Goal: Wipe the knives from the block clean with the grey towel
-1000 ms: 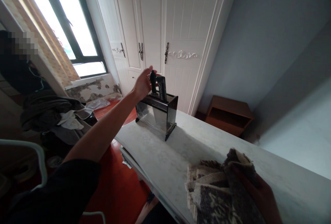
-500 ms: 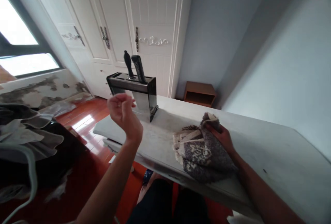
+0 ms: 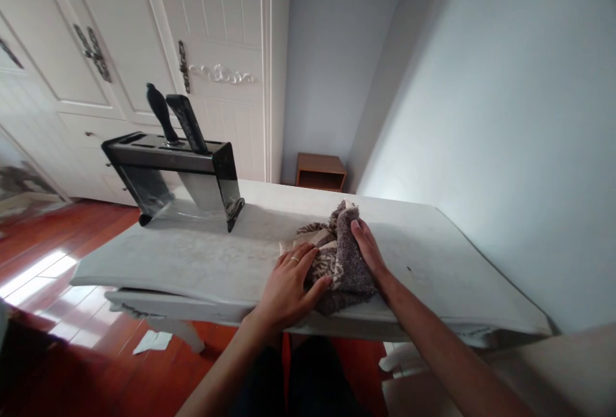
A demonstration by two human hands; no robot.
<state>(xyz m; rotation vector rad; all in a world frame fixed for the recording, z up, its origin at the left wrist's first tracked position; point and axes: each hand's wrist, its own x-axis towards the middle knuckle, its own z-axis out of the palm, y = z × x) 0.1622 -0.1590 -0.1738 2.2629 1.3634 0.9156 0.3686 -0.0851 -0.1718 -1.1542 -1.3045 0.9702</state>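
Note:
A grey-brown patterned towel (image 3: 353, 263) lies bunched up near the front edge of the white table. My right hand (image 3: 368, 244) grips its right side, the thumb on top and the other fingers mostly hidden by the cloth. On the towel's left part rests my left hand (image 3: 293, 279), palm down, fingers stretched out and thumb apart, with a ring on one finger. Left of both hands stands a black knife block (image 3: 168, 160) with clear sides. A knife with a black handle (image 3: 187, 123) and a second black-handled tool (image 3: 160, 111) stick up from its slots.
The white table (image 3: 385, 212) has a small dark speck (image 3: 409, 269) to the right of the towel. Behind it are a white wardrobe (image 3: 226, 38) and a small brown open cabinet (image 3: 320, 163). A white sheet (image 3: 153, 341) lies on the red floor at the left.
My left hand has come down from in front of the knife block onto the towel. My right hand still grips the towel. The view has swung to the right.

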